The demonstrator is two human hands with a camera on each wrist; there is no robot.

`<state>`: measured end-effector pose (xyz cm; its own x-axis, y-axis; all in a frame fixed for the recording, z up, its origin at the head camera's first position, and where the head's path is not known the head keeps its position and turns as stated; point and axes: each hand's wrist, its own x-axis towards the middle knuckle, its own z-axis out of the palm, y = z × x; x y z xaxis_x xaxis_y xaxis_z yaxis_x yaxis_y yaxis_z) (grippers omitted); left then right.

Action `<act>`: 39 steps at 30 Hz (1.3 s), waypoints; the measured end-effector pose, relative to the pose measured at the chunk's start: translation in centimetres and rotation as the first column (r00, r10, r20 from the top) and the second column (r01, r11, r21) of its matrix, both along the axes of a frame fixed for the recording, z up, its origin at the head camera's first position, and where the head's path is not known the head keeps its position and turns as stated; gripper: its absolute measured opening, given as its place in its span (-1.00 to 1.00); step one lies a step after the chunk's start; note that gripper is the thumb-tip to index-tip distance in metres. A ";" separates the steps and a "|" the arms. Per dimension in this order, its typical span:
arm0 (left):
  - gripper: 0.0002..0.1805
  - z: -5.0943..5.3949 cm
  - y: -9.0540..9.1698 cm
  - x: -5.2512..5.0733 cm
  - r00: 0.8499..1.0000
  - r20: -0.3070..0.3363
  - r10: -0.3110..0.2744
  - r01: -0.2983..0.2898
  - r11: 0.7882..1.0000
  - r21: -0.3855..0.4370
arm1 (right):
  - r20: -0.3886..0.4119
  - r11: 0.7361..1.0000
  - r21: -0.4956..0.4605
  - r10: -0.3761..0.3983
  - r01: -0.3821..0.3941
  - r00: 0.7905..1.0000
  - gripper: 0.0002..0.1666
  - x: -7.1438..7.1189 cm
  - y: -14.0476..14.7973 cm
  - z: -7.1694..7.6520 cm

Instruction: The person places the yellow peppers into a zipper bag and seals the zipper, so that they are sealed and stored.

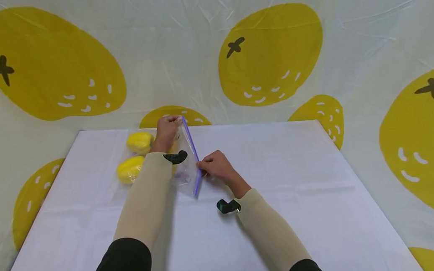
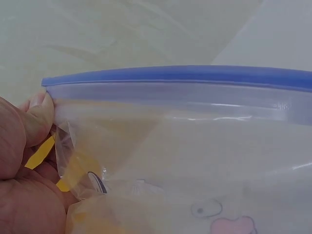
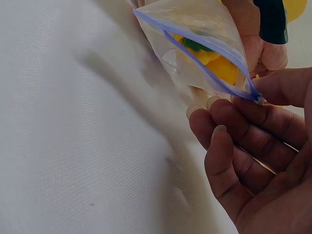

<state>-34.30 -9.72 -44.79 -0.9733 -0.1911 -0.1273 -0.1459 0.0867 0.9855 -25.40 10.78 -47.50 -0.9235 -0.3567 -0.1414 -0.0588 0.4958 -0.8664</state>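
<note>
A clear zip bag point(image 1: 185, 175) with a blue-purple zip strip point(image 2: 195, 74) stands tilted between both hands. My left hand point(image 1: 166, 132) pinches its far top corner between thumb and fingers. Lower along the strip, my right hand point(image 1: 217, 167) pinches the zip with thumb and forefinger, its other fingers loosely curled. In the right wrist view the bag's mouth gapes, and a yellow bell pepper point(image 3: 222, 68) with a green stem shows inside. Two yellow peppers point(image 1: 139, 142) lie left of my left hand under clear plastic; whether that is the same bag, I cannot tell.
A white cloth covers the table point(image 1: 275, 169), whose back edge runs just beyond my left hand. Behind it hangs a pale curtain point(image 1: 162, 56) printed with large yellow fruit. Dark wrist devices point(image 1: 229, 206) sit on both sleeves.
</note>
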 end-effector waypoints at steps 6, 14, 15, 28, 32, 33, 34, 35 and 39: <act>-0.64 0.0 0.1 0.0 1.000 -0.008 -0.005 0.005 1.000 0.008 | -0.008 1.000 0.000 -0.024 0.024 1.000 -0.72 0.3 -0.1 0.1; -0.67 -0.3 -0.1 -0.1 1.000 0.015 -0.012 0.011 0.999 0.046 | -0.049 0.997 -0.003 -0.073 0.073 0.996 -0.67 0.5 -0.2 -0.6; -0.67 -0.3 -0.1 -0.1 1.000 0.015 -0.010 0.009 0.999 0.049 | -0.049 0.997 -0.010 -0.078 0.077 0.996 -0.68 0.5 -0.2 -0.6; -0.67 -0.3 0.2 -0.2 0.998 0.011 0.061 -0.062 0.995 0.078 | 0.000 0.998 0.005 -0.067 0.067 0.998 -0.70 1.9 0.2 -0.7; -0.66 -0.4 0.0 -0.4 0.998 0.027 0.058 -0.060 0.994 0.087 | 0.000 0.999 0.011 -0.051 0.051 0.999 -0.70 2.3 0.5 -0.8; -0.66 -0.5 0.0 -0.4 0.998 0.026 0.056 -0.059 0.994 0.093 | 0.002 0.999 0.011 -0.051 0.051 0.999 -0.70 2.5 0.6 -0.8; -0.66 -0.4 -0.1 -0.4 0.998 0.031 0.054 -0.057 0.993 0.101 | 0.007 0.999 0.013 -0.052 0.052 0.999 -0.70 2.6 0.6 -0.7; -0.67 -0.4 0.0 -0.4 0.998 0.030 0.058 -0.061 0.993 0.103 | 0.011 0.999 0.013 -0.051 0.051 0.999 -0.70 2.7 0.7 -0.7; -0.67 -0.3 0.1 -0.3 0.997 0.031 0.077 -0.079 0.992 0.100 | 0.011 0.999 0.026 -0.030 0.029 1.000 -0.68 3.3 1.1 -0.7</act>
